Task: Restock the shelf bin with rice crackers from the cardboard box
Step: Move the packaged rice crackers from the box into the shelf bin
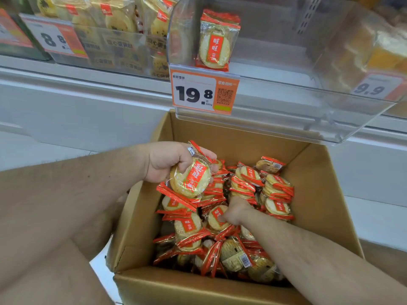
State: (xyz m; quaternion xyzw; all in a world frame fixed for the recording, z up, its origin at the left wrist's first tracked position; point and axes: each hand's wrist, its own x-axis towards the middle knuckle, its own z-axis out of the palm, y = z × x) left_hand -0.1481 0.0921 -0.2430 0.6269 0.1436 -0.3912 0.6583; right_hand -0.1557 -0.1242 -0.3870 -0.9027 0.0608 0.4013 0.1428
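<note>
Crackers fill the open cardboard box (317,194) under the clear shelf bin (275,102), where one sample packet (214,40) stands. The left hand (169,160) grips a rice cracker packet (190,178) above the pile; the right hand (236,211) curls down among the packets, pinching one (214,219).

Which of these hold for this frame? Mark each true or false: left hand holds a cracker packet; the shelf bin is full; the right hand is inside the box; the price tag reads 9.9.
1. The left hand holds a cracker packet. True.
2. The shelf bin is full. False: one packet shows at its front; the rest looks empty.
3. The right hand is inside the cardboard box. True, among the packets.
4. The bin's price tag reads 9.9. False: 19.8.
</note>
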